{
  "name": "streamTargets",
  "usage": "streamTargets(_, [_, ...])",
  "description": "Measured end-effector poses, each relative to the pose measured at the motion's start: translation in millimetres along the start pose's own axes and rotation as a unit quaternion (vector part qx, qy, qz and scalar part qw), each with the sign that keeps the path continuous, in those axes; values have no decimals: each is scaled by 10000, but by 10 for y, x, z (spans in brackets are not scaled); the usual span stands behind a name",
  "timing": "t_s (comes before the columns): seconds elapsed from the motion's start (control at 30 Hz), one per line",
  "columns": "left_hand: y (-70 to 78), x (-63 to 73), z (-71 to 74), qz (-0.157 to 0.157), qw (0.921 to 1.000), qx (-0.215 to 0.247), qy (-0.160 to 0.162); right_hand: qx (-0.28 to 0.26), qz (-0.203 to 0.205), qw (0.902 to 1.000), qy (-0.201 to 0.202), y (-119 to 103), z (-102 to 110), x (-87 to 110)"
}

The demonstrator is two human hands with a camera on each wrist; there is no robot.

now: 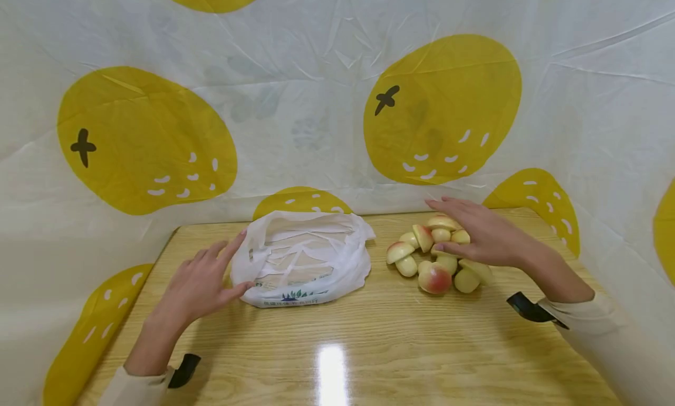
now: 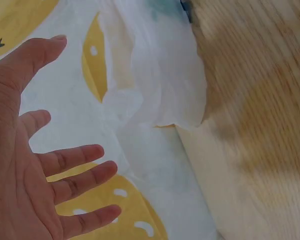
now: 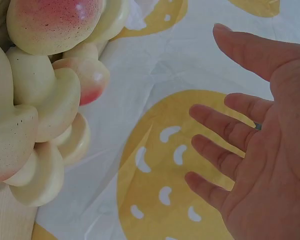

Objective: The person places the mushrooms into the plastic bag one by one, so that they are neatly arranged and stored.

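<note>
A white plastic bag (image 1: pixel 354 268) with green and blue print lies on the wooden table, its mouth spread wide. My left hand (image 1: pixel 197 286) is beside the bag's left side, fingers spread and thumb near the rim; in the left wrist view the palm (image 2: pixel 15 185) holds nothing. On the right sits a cluster of several model mushrooms (image 1: pixel 435 278), pale yellow with red-tinged caps. My right hand (image 1: pixel 485 233) hovers over the right part of this pile and hides some of it. Its straight fingers (image 3: pixel 225 125) grip nothing in the right wrist view, where mushrooms (image 3: pixel 55 95) fill the left side.
The light wood table (image 1: pixel 253 353) reflects a bright light near its front. Behind it and at both sides hangs a white cloth (image 1: pixel 306 125) printed with large yellow fruit shapes. Dark straps (image 1: pixel 184 371) show at both sleeve cuffs.
</note>
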State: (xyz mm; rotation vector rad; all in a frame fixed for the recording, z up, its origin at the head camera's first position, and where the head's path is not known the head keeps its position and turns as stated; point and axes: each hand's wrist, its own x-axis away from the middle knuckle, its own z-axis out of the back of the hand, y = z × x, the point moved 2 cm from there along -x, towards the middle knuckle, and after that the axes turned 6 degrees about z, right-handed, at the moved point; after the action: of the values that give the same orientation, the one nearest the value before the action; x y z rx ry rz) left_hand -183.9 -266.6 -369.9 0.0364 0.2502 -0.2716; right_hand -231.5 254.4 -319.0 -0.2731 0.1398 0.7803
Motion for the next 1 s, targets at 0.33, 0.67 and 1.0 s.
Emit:
streamTargets(0.33, [-53, -13, -81, 162, 9993, 330, -97, -463, 176, 9987, 100, 103, 12, -18])
streamTargets(0.67, [-103, -64, -175, 341, 9965, 697, -299, -702, 130, 9975, -4, 228, -17, -58])
streamTargets(1.0, [-151, -120, -245, 472, 9907, 1110, -631, -922, -64, 9957, -18, 403, -76, -57])
